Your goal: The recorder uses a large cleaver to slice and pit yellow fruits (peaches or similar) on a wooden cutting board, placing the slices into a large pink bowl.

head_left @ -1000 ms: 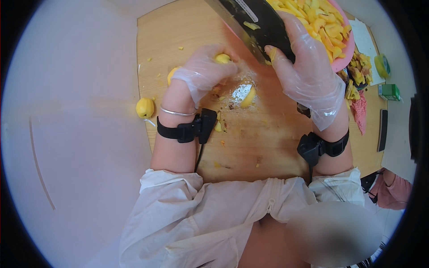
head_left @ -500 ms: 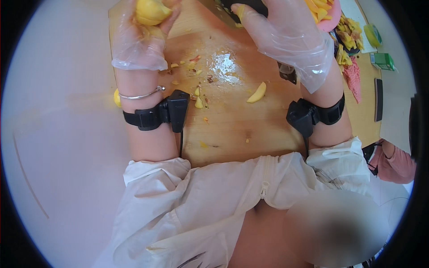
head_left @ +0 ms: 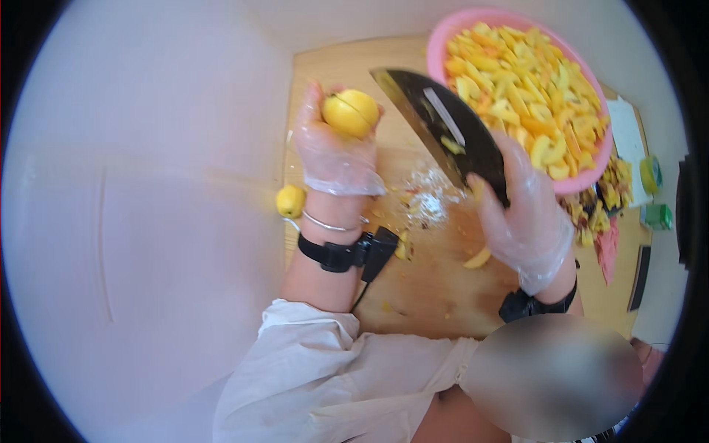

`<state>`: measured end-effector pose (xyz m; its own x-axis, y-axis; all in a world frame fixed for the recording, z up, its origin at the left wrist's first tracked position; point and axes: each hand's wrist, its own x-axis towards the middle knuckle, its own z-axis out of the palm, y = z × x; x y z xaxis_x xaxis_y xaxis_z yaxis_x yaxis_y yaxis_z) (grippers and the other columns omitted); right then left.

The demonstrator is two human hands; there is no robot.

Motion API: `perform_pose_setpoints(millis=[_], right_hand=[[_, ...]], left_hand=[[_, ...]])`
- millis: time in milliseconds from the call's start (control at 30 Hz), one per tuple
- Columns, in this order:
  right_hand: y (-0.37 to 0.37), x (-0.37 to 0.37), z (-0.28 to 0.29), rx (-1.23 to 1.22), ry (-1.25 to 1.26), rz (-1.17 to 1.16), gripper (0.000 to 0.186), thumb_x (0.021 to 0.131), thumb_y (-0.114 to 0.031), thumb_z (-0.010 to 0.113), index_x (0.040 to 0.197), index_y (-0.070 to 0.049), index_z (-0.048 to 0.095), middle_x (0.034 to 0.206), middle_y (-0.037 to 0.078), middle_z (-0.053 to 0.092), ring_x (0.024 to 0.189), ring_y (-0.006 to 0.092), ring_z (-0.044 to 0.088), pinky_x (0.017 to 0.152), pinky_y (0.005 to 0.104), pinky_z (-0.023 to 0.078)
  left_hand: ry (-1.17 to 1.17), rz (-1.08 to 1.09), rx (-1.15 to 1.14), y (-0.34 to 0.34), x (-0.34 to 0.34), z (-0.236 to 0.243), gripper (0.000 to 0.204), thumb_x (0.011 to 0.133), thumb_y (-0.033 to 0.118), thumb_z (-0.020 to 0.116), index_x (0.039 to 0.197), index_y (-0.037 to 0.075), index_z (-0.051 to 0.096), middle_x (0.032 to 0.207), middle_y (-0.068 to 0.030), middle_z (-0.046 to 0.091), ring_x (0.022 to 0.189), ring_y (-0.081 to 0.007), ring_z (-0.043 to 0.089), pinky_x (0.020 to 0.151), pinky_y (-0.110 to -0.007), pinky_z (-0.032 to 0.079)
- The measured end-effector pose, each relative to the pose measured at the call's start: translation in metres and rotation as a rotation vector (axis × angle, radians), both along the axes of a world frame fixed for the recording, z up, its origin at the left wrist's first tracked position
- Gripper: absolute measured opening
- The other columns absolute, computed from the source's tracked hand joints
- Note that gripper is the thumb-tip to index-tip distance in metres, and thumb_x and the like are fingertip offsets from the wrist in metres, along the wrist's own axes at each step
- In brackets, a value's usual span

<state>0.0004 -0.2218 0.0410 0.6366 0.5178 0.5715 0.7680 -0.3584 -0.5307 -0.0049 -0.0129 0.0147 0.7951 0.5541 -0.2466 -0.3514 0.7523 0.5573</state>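
My left hand (head_left: pixel 336 151), in a clear plastic glove, is closed round a peeled yellow peach (head_left: pixel 350 114) with a dark cut line across it. In my right hand (head_left: pixel 528 214), also gloved, is a knife (head_left: pixel 443 122) with a broad dark blade. The blade tilts up and left, its tip near the peach but apart from it. A pale strip and a bit of fruit cling to its face. The handle is mostly hidden by my hand. Beside my left wrist lies another yellow peach (head_left: pixel 291 201).
A pink basin (head_left: pixel 437 48) heaped with yellow slices (head_left: pixel 528 96) stands far right. Peelings and scraps (head_left: pixel 613 188), a pink cloth (head_left: pixel 607 251) and a green box (head_left: pixel 656 217) lie beyond it. A loose slice (head_left: pixel 478 258) and wet crumbs are on the wooden table (head_left: pixel 443 295).
The view has shifted, bringing the basin and more of the far table into sight. The peach has turned in my left hand and shows a cut line. The knife's blade is now raised in full view.
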Motion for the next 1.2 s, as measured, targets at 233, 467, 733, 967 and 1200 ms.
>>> perform_pose_setpoints(millis=[233, 467, 733, 967, 1200], right_hand=[[-0.004, -0.02, 0.016, -0.257, 0.233, 0.054, 0.043, 0.075, -0.001, 0.066, 0.116, -0.006, 0.055, 0.098, 0.013, 0.065, 0.084, 0.0315, 0.062, 0.074, 0.0372, 0.049], [0.0, -0.019, 0.022, -0.223, 0.193, 0.101, 0.042, 0.075, 0.0, 0.065, 0.116, -0.007, 0.056, 0.097, 0.013, 0.065, 0.084, 0.0314, 0.062, 0.074, 0.0373, 0.049], [-0.002, -0.022, 0.02, -0.206, 0.218, 0.014, 0.044, 0.076, 0.001, 0.066, 0.118, -0.003, 0.054, 0.099, 0.016, 0.064, 0.088, 0.0309, 0.063, 0.078, 0.0354, 0.049], [-0.007, -0.018, 0.019, -0.142, 0.236, 0.017, 0.046, 0.078, 0.003, 0.065, 0.121, -0.002, 0.053, 0.102, 0.017, 0.064, 0.093, 0.0283, 0.064, 0.08, 0.0327, 0.05], [-0.003, -0.022, 0.019, -0.27, 0.189, 0.039, 0.043, 0.075, 0.002, 0.066, 0.116, -0.005, 0.056, 0.101, 0.013, 0.064, 0.088, 0.0316, 0.062, 0.076, 0.0356, 0.049]], left_hand=[[-0.027, 0.13, 0.277, 0.011, -0.006, 0.003, 0.039, 0.099, 0.038, 0.039, 0.078, 0.007, 0.052, 0.071, -0.0094, 0.053, 0.07, -0.0246, 0.053, 0.068, -0.039, 0.045], [0.09, 0.188, 0.536, 0.008, -0.012, 0.012, 0.043, 0.099, 0.039, 0.038, 0.076, 0.006, 0.052, 0.064, -0.011, 0.052, 0.063, -0.0252, 0.053, 0.062, -0.036, 0.046], [0.015, 0.042, 0.046, 0.011, -0.011, 0.019, 0.039, 0.098, 0.037, 0.04, 0.076, 0.006, 0.05, 0.065, -0.0085, 0.051, 0.063, -0.0206, 0.051, 0.06, -0.032, 0.044], [-0.265, -0.333, -0.594, 0.023, -0.013, 0.004, 0.033, 0.095, 0.037, 0.044, 0.078, 0.008, 0.047, 0.068, -0.0069, 0.05, 0.063, -0.0204, 0.047, 0.059, -0.034, 0.042], [-0.013, -0.048, -0.115, 0.016, -0.006, 0.004, 0.025, 0.095, 0.031, 0.048, 0.082, 0.01, 0.047, 0.071, -0.0041, 0.052, 0.066, -0.0214, 0.053, 0.068, -0.041, 0.046]])
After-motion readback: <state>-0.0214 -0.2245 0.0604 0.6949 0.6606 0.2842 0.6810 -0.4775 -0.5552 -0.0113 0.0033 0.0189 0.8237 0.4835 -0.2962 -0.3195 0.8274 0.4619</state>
